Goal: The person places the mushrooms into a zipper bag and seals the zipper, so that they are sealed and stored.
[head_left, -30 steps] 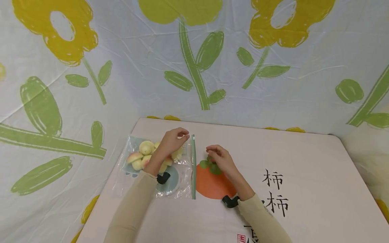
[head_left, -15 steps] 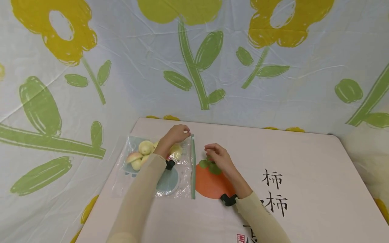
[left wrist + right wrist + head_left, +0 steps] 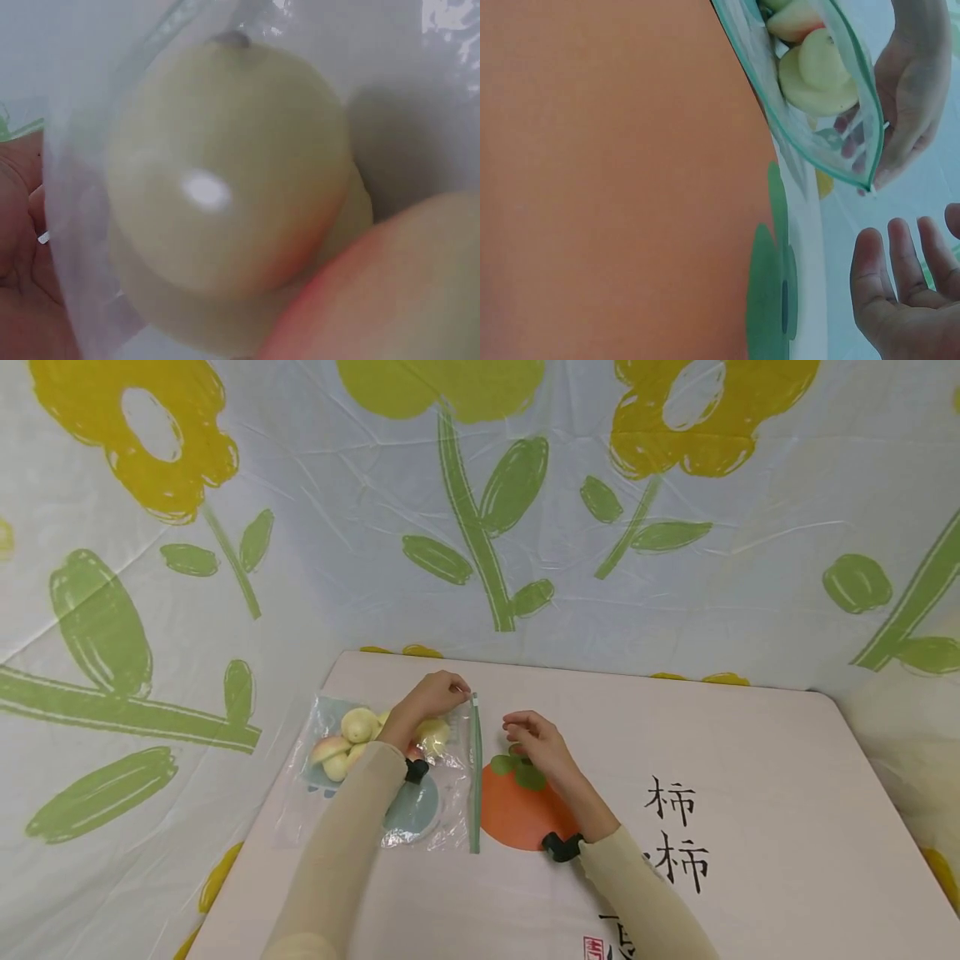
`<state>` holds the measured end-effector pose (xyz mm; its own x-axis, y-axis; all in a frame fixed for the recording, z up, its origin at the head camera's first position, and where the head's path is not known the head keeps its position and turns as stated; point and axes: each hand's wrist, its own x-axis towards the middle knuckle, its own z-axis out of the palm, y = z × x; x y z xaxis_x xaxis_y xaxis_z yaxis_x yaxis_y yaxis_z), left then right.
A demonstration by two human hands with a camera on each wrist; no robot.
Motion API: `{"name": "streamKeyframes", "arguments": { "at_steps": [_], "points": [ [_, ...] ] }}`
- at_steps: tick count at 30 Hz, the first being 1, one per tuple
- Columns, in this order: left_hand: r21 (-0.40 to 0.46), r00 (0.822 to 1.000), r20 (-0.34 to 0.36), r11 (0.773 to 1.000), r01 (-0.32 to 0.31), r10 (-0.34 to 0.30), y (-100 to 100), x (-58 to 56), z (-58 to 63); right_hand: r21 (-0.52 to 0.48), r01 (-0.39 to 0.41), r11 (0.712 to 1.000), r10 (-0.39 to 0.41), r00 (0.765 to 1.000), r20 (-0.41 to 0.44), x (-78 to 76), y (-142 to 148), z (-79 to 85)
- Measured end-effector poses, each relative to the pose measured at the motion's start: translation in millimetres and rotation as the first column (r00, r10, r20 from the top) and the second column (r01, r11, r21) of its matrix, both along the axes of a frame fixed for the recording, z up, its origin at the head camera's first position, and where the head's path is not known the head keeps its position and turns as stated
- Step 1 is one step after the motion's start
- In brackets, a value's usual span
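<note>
A clear zip bag [image 3: 453,822] with a green zip strip [image 3: 476,777] lies on the left part of the table. Inside are several pale yellow, pink-blushed fruit-like pieces [image 3: 360,725], one of them large in the left wrist view [image 3: 225,165]. At the far end of the strip my left hand [image 3: 435,693] pinches the bag's corner; its fingers partly show through the plastic in the right wrist view. The bag's mouth [image 3: 872,97] gapes there. My right hand [image 3: 546,747], fingers loosely bent, hovers to the right of the strip, holding nothing.
The pale tablecloth [image 3: 750,752] carries a printed orange persimmon [image 3: 525,814], green leaves and black characters [image 3: 672,802]. A flower-printed cloth [image 3: 337,527] rises behind the table and at its sides.
My left hand has moved away and slightly right from above the bag to its far zip corner. My right hand has shifted only slightly away and left. The bag has stayed put.
</note>
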<state>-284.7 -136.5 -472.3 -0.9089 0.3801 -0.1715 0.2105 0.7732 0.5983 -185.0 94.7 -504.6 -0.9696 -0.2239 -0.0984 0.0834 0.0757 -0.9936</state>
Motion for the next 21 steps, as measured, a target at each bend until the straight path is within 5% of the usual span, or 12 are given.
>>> {"name": "streamKeyframes", "arguments": {
  "at_steps": [16,21],
  "points": [
    [0.032,0.999,-0.041,0.999,-0.031,0.032,-0.4,5.3,1.2,0.02,0.023,1.0,-0.023,1.0,0.0,-18.3,-16.4,7.7],
    [0.094,0.999,0.013,0.994,-0.046,0.045,-4.8,4.4,-0.9,0.051,0.028,0.998,-0.027,0.999,-0.021,-29.8,-24.6,2.3]
  ]
}}
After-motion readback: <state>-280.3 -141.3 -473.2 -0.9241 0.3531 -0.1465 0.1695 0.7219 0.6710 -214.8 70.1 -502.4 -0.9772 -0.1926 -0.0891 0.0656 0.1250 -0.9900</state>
